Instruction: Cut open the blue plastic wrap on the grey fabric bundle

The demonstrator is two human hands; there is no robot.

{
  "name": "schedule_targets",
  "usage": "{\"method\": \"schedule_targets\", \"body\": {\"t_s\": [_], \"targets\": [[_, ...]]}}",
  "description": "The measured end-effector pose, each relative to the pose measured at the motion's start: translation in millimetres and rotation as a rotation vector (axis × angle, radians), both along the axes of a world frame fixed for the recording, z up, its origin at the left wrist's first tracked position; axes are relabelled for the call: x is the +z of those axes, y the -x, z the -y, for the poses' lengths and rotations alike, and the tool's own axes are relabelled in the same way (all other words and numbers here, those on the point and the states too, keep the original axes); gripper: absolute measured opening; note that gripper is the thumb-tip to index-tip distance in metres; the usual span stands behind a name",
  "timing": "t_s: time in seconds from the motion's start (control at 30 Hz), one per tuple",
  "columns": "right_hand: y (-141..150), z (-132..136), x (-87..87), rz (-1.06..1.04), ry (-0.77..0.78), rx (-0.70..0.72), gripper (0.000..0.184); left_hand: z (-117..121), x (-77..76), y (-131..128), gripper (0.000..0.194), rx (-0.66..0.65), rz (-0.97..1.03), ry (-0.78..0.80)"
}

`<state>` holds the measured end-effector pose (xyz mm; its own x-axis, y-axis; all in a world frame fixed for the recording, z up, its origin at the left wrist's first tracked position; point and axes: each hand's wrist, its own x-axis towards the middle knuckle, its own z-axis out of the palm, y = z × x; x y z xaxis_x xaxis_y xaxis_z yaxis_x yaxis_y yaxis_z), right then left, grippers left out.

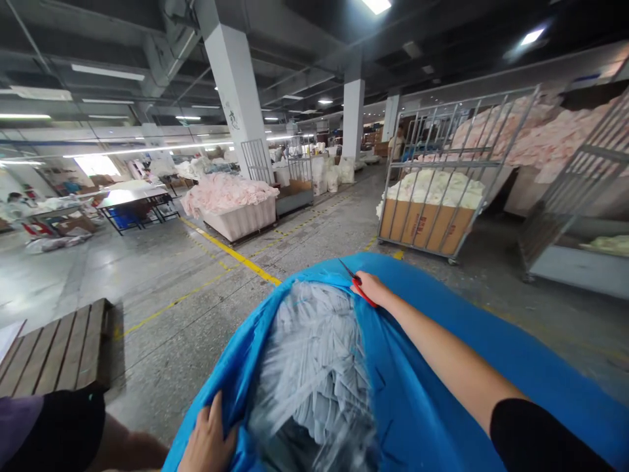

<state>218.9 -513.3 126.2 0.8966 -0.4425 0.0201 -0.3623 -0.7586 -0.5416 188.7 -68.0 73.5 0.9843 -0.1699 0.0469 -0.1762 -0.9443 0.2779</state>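
A large blue cloth sack (417, 367) lies before me with its top gaping. Inside, folded light-grey fabric pieces (327, 367) are bundled under clear plastic film, partly blurred. My right hand (372, 288) is wrapped round red-handled scissors (364, 293) at the far rim of the opening, the dark blades pointing away to the left. That hand also touches the blue cloth. At the near left rim, my left hand (209, 436) grips the sack's edge, thumb towards the opening. Its lower part is cut off by the frame.
Beside me at lower left is part of another person in purple and black (54, 419). A wooden pallet (59, 347) lies on the floor behind. Farther off stand a bin of pink fabric (240, 216) and wheeled cage carts (432, 216) holding fabric. Yellow lines (236, 255) mark the floor.
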Motion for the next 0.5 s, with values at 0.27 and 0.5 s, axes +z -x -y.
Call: {"method": "schedule_targets", "body": {"t_s": [0.27, 0.5], "targets": [[9, -18, 26.0, 0.153, -0.280, -0.065, 0.027, 175, 20.9, 138, 0.063, -0.316, -0.610, 0.576], [130, -45, 31.7, 0.418, -0.729, -0.210, 0.030, 231, 58.3, 114, 0.061, -0.370, -1.224, 1.065]]}}
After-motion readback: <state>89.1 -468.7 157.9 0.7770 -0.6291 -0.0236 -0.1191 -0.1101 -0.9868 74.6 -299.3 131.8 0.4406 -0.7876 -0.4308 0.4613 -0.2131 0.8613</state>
